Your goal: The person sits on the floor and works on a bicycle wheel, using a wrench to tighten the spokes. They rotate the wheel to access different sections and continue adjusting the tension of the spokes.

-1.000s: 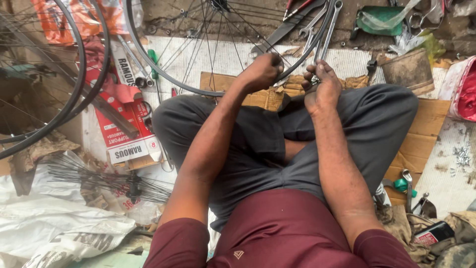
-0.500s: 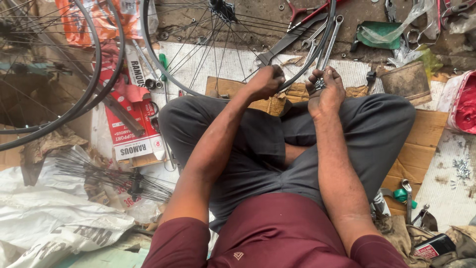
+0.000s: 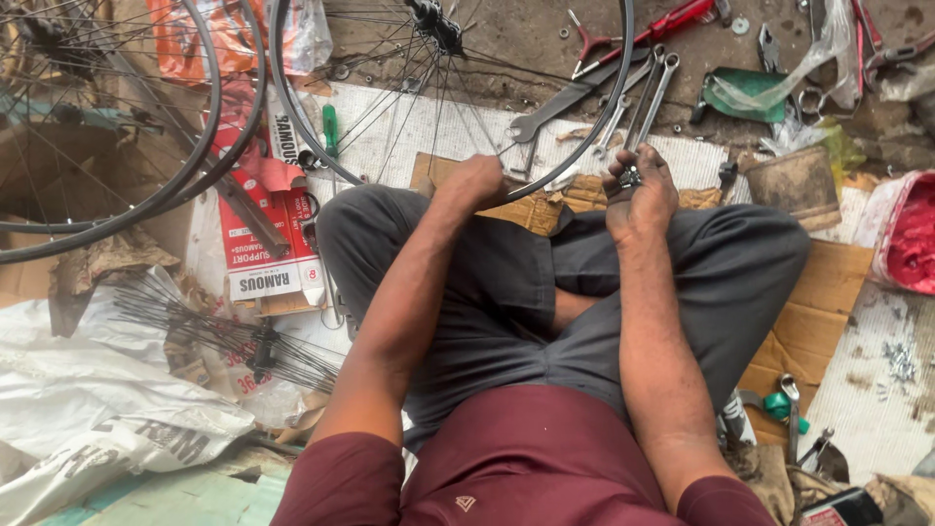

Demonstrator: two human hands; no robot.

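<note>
While the person is sitting cross-legged on the ground, the left hand (image 3: 479, 183) is closing in a fist around the rim of the bicycle wheel (image 3: 584, 146), which is standing just past the knees. The right hand (image 3: 638, 195) is pinching a small metal piece (image 3: 628, 178) near the rim. Spanners (image 3: 643, 97) are lying beyond.

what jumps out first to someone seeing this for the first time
First, the spoked bicycle wheel standing top centre, its rim gripped by the left hand while the right hand pinches a small metal part beside it. Next, the wrenches scattered on the ground behind the wheel, and the bundle of loose spokes lying at the left.
</note>
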